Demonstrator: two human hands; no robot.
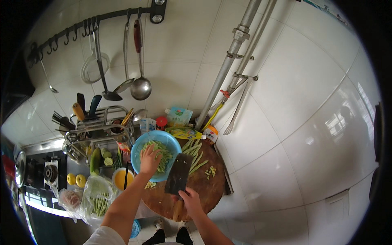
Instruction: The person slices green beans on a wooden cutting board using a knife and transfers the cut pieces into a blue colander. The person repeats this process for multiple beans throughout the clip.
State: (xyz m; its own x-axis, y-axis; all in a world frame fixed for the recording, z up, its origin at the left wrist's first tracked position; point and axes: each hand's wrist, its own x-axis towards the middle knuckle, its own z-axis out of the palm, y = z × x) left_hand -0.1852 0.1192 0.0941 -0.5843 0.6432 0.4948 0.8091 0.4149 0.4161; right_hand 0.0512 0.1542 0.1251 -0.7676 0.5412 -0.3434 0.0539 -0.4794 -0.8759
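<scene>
My left hand (150, 159) reaches into a light blue plastic basin (133, 153), on top of cut green beans (165, 154); its fingertips lie among the pieces, and whether it grips any is hidden. My right hand (190, 200) holds a cleaver (178, 174) near where blade meets wooden handle, the dark blade pointing away from me over a round wooden chopping board (205, 190). Long green beans (196, 156) lie on the board's far part, right of the basin. Small cut bits (210, 172) are at the board's right, others (150, 185) below the basin.
A bowl of yellow liquid (118, 178) with black chopsticks stands left of the board. Beyond it are a bag of beans (99, 199), two yellow fruits (76, 180), a long green vegetable (95, 160) and a metal rack (101, 125). Seasoning pouches (183, 133) stand behind the board; pipes run up the wall.
</scene>
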